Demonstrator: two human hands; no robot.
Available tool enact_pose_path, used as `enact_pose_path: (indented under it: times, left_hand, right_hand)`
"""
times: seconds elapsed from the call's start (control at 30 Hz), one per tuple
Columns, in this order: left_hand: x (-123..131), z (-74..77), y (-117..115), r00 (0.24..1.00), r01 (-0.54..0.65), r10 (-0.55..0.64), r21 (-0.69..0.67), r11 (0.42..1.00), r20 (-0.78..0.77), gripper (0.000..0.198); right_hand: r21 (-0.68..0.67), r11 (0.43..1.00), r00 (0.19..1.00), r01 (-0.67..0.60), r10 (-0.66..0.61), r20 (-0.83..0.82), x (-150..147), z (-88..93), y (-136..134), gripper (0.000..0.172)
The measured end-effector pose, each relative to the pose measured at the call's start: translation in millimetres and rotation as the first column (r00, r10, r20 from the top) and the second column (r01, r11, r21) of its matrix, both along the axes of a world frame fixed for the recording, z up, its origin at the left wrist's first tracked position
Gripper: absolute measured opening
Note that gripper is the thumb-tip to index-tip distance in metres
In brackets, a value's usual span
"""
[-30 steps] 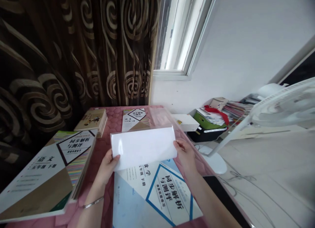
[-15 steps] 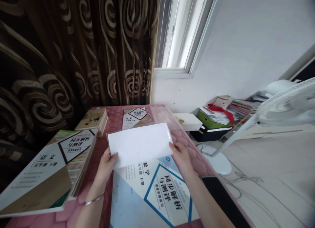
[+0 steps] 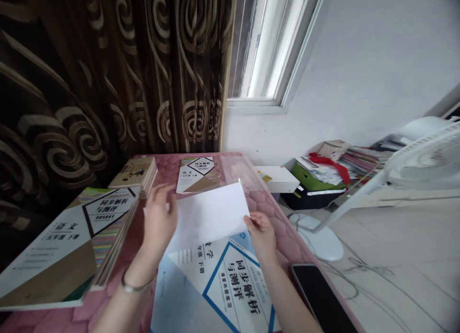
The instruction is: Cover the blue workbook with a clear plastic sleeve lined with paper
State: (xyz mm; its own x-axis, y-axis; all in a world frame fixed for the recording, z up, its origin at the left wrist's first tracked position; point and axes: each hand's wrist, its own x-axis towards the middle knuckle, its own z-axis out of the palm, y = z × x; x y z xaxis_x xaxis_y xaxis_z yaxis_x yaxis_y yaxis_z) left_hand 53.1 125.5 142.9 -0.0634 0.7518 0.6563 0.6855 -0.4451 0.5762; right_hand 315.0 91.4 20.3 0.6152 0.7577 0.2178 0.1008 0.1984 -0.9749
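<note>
A blank white sheet of paper (image 3: 212,213) with a glossy, clear-looking edge is held over the top of a blue-and-white workbook (image 3: 187,294). My right hand (image 3: 262,232) pinches its right edge between thumb and fingers. Above the sheet's left end, my left hand (image 3: 160,218) is raised, slightly blurred, its fingers loosely curved and apart from the thumb; nothing shows in it. A metal bracelet (image 3: 136,286) circles the left wrist. The sheet hides the workbook's upper part.
Stacked workbooks (image 3: 68,246) lie at the left, with smaller books (image 3: 134,172) behind. Another workbook (image 3: 196,172) and a clear plastic sheet (image 3: 235,170) lie at the far end. A black phone (image 3: 319,294) rests by the right edge; a white fan (image 3: 319,237) stands beyond.
My left hand has let go of the sheet's left end and risen above it. My right hand still grips the right edge. The view has shifted slightly.
</note>
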Motion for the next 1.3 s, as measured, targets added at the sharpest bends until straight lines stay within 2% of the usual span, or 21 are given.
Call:
enact_pose_path:
  times: [0.07,0.17,0.27,0.33,0.43,0.57,0.93,1.3]
  left_hand:
    - [38,15.2,15,0.980,0.151,-0.161,-0.086,0.985,-0.115,0.026]
    - [90,23.2,42,0.908,0.258,-0.340,-0.314,0.914,-0.244,0.027]
    - [122,23.7,62,0.863,0.249,-0.411,-0.460,0.852,-0.295,0.025]
    - [131,24.3,68,0.849,0.214,-0.412,-0.497,0.841,-0.332,0.025]
    - [131,25.7,71,0.842,0.193,-0.400,-0.491,0.849,-0.362,0.027]
    - [126,27.1,73,0.830,0.235,-0.429,-0.474,0.849,-0.358,0.029]
    - [130,28.0,71,0.794,0.381,-0.535,-0.450,0.808,-0.288,0.026]
    - [128,27.4,65,0.771,0.394,-0.554,-0.449,0.802,-0.313,0.025]
  right_hand:
    - [0.003,1.000,1.000,-0.005,0.005,0.023,0,1.1,0,0.032]
    - [-0.006,1.000,0.999,-0.023,0.023,0.024,0,2.7,-1,0.031]
    - [-0.008,0.999,0.999,-0.051,0.051,-0.020,0,2.9,-1,0.032]
    - [-0.014,0.998,0.997,-0.062,0.061,-0.055,2,2.8,-2,0.034]
    - [-0.053,0.997,0.998,-0.049,0.046,-0.053,5,3.7,-4,0.035]
    - [-0.102,0.993,0.998,-0.065,0.064,-0.009,6,6.9,-6,0.035]
    - [-0.059,0.998,0.998,-0.013,0.017,0.060,-4,14.6,-10,0.031]
    - [-0.053,0.998,0.999,0.017,-0.019,-0.037,-4,-0.7,-1,0.033]
